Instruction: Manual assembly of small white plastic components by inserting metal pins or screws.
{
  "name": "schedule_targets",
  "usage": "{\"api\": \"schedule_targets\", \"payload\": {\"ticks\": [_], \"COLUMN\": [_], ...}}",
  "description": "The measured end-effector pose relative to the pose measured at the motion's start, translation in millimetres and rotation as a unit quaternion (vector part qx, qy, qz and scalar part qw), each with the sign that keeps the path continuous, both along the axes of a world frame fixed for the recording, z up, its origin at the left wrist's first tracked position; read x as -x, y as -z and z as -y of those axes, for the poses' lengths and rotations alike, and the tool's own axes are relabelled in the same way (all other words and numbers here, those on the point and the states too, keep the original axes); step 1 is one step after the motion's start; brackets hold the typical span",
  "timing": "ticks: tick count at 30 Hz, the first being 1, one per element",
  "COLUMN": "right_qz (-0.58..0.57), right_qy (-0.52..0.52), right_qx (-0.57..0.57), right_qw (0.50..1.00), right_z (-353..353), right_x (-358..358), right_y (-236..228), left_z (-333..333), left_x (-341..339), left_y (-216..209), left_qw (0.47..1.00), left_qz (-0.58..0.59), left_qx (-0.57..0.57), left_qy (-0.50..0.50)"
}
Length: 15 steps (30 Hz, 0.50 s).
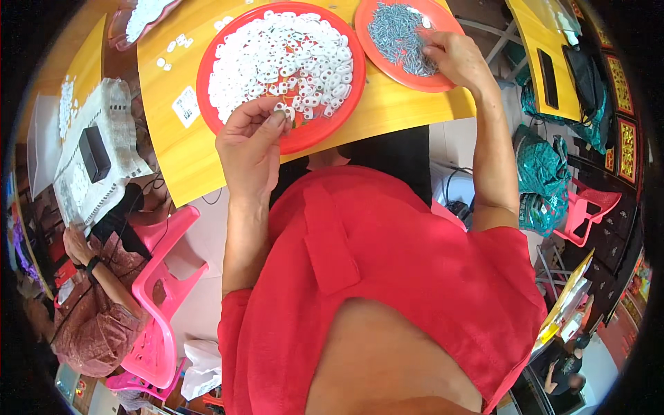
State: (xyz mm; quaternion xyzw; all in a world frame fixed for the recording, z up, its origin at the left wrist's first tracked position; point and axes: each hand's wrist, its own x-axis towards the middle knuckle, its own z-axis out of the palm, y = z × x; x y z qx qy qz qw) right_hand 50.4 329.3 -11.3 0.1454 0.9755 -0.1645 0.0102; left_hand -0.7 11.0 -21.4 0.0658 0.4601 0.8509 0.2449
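My left hand (250,155) is at the near edge of a round red tray (205,72). Thumb and forefinger pinch a small white plastic clip (281,108) with a hole in it. Heaped in that tray are many similar white clips (270,59). To its right, a smaller orange-red plate (443,85) holds a pile of small grey screws (395,38). My right hand (458,61) reaches over that plate's right side, its fingertips pinched together at the screws. Whatever lies between those fingertips is too small to make out.
Loose white clips (181,41) and a printed white label (185,107) lie on the yellow table (173,149). On the left, another person (104,297) sits on a pink chair (155,304) beside a cloth-covered surface with a black box (95,153). Green bags (543,173) stand at the right.
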Motion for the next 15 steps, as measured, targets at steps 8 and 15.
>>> {"api": "schedule_targets", "payload": {"ticks": [8, 15], "right_qz": [-0.185, -0.048], "right_qy": [-0.184, -0.090], "right_qx": [-0.100, -0.057], "right_qw": [0.960, 0.993], "right_z": [12.6, -7.7], "right_x": [8.6, -1.4], "right_y": [25.9, 1.2], "left_z": [-6.2, 1.2], "left_x": [-4.6, -1.9], "left_y": [-1.0, 1.3], "left_qw": [1.000, 1.000], "left_qz": [-0.016, -0.008], "left_qx": [0.012, 0.014], "left_qy": [0.009, -0.004]}}
